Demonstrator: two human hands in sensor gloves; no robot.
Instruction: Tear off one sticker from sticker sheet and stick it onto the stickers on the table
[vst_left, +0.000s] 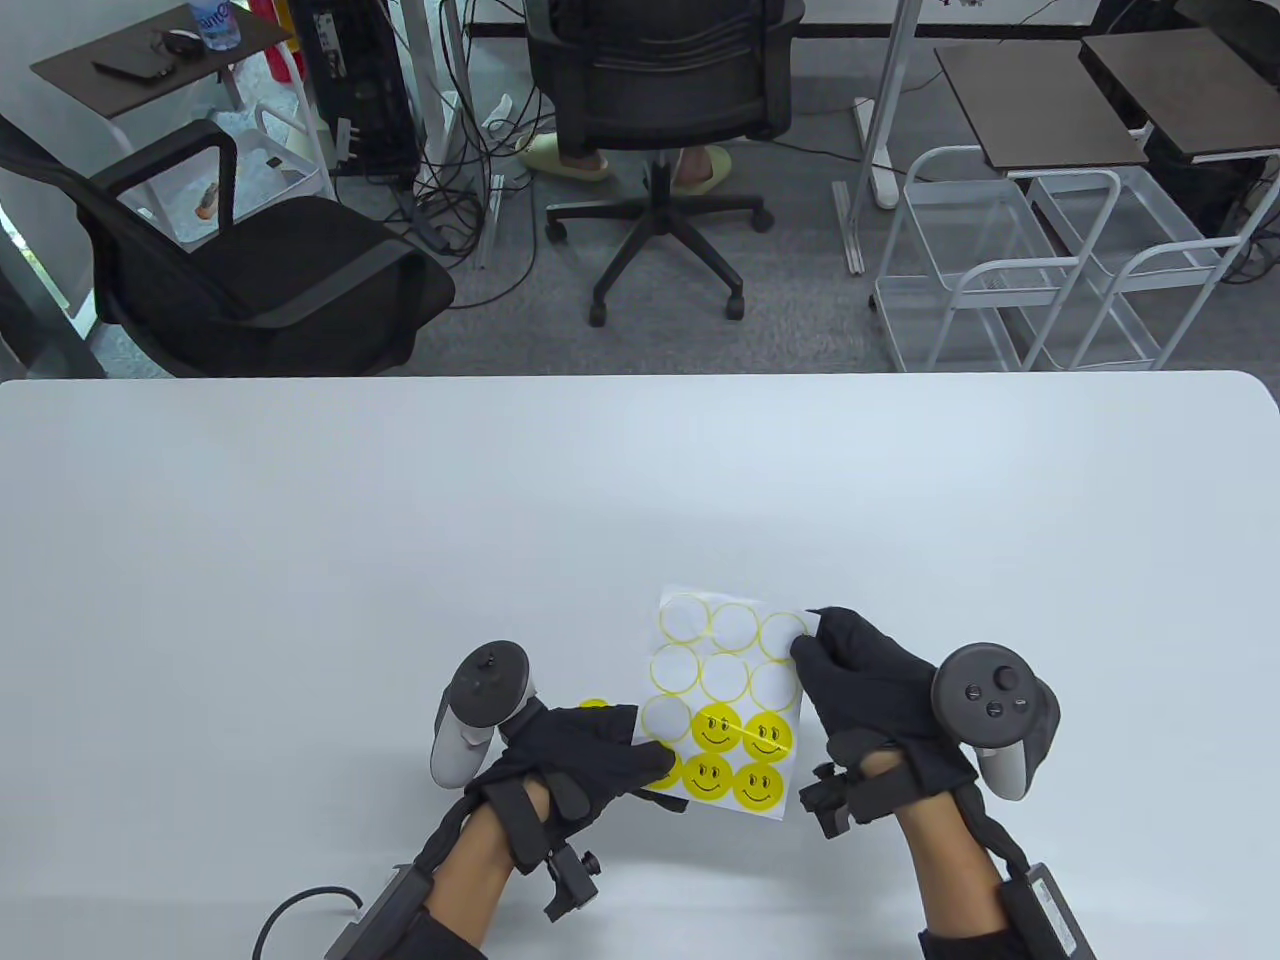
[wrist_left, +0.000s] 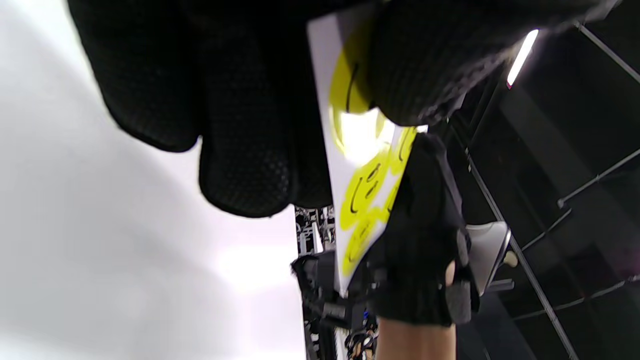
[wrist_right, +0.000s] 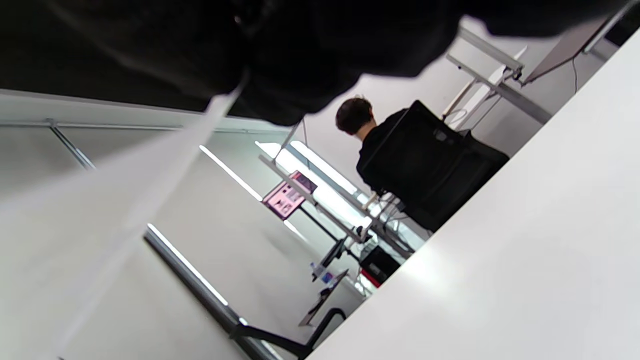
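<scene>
Here the sticker sheet (vst_left: 727, 700) spans both grips: left hand (vst_left: 590, 750) pinching its near-left edge, right hand (vst_left: 860, 670) its far-right corner.

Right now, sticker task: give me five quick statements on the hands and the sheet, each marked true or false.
1. The left hand holds the sticker sheet at its lower left edge. True.
2. The right hand lies flat on the table, away from the sheet. False: its fingers pinch the sheet's upper right corner.
3. The top two rows of the sheet are empty rings. True.
4. Every smiley sticker is gone from the sheet. False: yellow smileys remain in the lower rows.
5. A yellow sticker peeks out on the table just beyond the left hand. True.
</scene>
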